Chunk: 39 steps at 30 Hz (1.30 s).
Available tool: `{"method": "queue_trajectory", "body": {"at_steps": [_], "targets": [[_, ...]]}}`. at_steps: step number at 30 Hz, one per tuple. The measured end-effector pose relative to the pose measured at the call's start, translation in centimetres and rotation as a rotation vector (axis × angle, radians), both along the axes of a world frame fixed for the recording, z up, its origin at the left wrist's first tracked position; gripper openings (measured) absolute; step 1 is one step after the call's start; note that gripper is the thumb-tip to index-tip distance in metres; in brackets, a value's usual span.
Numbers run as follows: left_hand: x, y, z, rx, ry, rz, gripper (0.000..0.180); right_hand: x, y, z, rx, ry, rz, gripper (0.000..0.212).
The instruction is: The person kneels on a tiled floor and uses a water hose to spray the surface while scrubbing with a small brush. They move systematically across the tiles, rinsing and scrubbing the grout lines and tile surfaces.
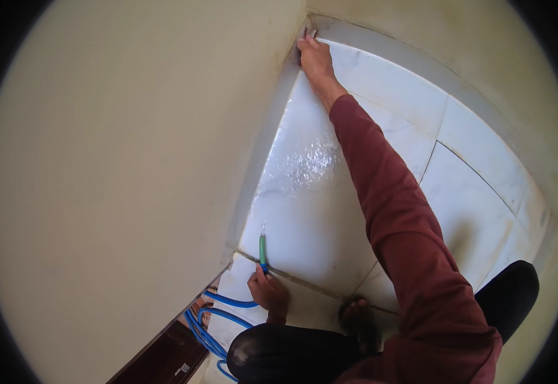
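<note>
My left hand (268, 289) is closed round a blue hose with a green end piece (263, 249). Water streams from its tip onto the white marbled floor tiles (304, 217), and a wet, glittering patch spreads beyond it. Stretched out far ahead, my right hand (317, 59) reaches into the corner where two walls meet the floor. Its fingers are closed at the skirting there. Something small and brownish shows at the fingertips, too small to name.
Loops of blue hose (205, 323) lie at the lower left, by a dark reddish-brown panel (167, 355). A large cream wall (119, 173) rises on the left, with a grey skirting (419, 61) along the far wall. My foot (357, 312) stands on the tiles.
</note>
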<state>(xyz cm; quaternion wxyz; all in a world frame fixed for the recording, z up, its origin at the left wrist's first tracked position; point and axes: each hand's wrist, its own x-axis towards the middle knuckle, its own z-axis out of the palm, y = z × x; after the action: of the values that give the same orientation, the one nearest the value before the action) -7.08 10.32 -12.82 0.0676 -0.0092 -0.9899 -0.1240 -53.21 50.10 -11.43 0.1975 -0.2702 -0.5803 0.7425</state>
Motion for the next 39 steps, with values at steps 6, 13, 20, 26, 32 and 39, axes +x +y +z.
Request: {"method": "queue_trajectory", "body": {"at_steps": [6, 13, 20, 26, 32, 39], "targets": [[0.1, -0.2, 0.6, 0.068, -0.004, 0.011, 0.045, 0.7, -2.3, -2.4, 0.207, 0.06, -0.125, 0.043], [-0.3, -0.2, 0.5, 0.046, 0.02, 0.037, 0.044, 0.0, -2.6, -1.1, 0.345, 0.001, -0.154, 0.042], [0.5, -0.3, 0.7, 0.037, 0.026, -0.01, 0.043, -1.3, -0.2, 0.2, 0.437, 0.108, -0.289, 0.031], [-0.1, -0.3, 0.9, 0.067, 0.033, -0.02, 0.044, -1.6, -0.9, 0.9, 0.257, 0.075, -0.274, 0.026], [-0.2, -0.4, 0.5, 0.029, 0.051, -0.012, 0.042, 1.0, -2.0, -2.7, 0.577, 0.049, -0.166, 0.025], [0.2, -0.3, 0.9, -0.009, -0.037, 0.022, 0.044, 6.4, -11.9, -1.1, 0.342, 0.15, -0.353, 0.021]]}}
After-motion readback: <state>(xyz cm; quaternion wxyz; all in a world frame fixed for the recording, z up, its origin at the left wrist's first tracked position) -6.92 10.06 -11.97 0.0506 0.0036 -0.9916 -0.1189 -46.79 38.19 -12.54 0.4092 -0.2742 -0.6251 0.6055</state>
